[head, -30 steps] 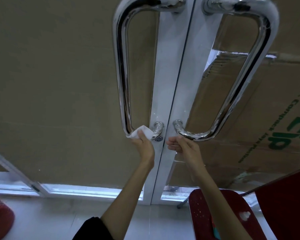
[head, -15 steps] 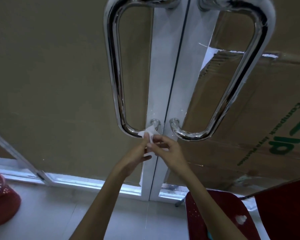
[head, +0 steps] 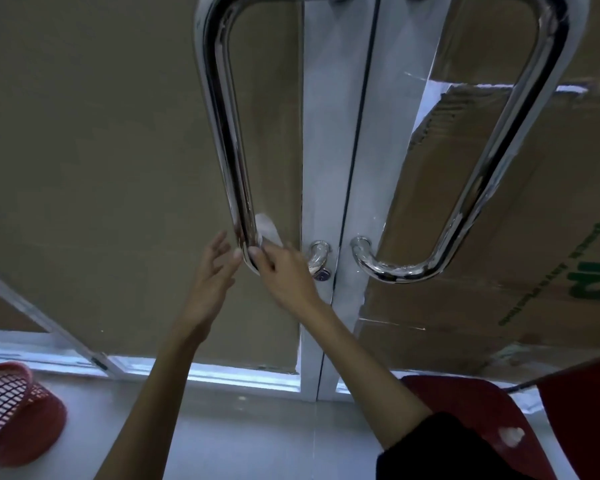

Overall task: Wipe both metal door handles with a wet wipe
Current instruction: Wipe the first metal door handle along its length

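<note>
Polished chrome makes up both door handles, long loops that run upright along the middle seam (head: 355, 168) of the double door. The left handle (head: 222, 133) stands left of the seam, the right handle (head: 506, 150) right of it; each bends at its lower end toward the seam and meets the white door frame (head: 321, 133) there. Brown cardboard (head: 499, 254) with green print covers the glass behind the right handle, and plain brown sheeting fills the pane behind the left one.

The white wet wipe (head: 265, 228) sits at the lower bend of the left handle, on the side nearer the seam. The right hand (head: 284, 271) reaches across from the seam side, pinches the wipe and holds it against the bar; its fingers hide the bend itself. The left hand (head: 212, 275) is on the far side of that bend, fingers spread and relaxed, holding nothing; its fingertips lie just beside the bar, and whether they touch it I cannot tell.

Below the seam lies a pale floor (head: 222, 427). A red mesh basket (head: 14, 410) sits far left of the seam at floor level, and a red chair (head: 471, 403) stands to its lower right, partly behind a dark sleeve (head: 437, 445).
</note>
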`<control>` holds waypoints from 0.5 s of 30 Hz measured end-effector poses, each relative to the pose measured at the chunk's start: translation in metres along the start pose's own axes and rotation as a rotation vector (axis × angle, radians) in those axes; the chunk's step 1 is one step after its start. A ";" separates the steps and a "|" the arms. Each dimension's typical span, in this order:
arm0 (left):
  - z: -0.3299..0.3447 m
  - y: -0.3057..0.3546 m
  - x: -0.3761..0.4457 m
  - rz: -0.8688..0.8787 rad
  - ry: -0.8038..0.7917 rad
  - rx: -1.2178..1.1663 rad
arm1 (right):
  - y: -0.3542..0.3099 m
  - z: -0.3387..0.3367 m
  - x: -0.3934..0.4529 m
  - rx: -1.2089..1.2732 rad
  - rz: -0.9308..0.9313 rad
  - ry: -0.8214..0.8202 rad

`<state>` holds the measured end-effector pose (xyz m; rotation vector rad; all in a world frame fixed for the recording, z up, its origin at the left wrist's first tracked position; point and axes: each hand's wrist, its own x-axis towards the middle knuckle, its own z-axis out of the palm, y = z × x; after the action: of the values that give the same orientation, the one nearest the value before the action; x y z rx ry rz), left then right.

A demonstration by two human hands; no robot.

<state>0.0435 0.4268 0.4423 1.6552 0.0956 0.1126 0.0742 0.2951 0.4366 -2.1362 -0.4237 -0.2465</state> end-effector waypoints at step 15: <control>0.006 -0.007 0.023 0.178 -0.072 0.067 | 0.023 0.006 -0.024 -0.508 -0.127 -0.039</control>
<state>0.0667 0.4240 0.4353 1.7307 -0.1043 0.1863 0.0615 0.2826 0.4078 -2.6162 -0.5662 -0.4207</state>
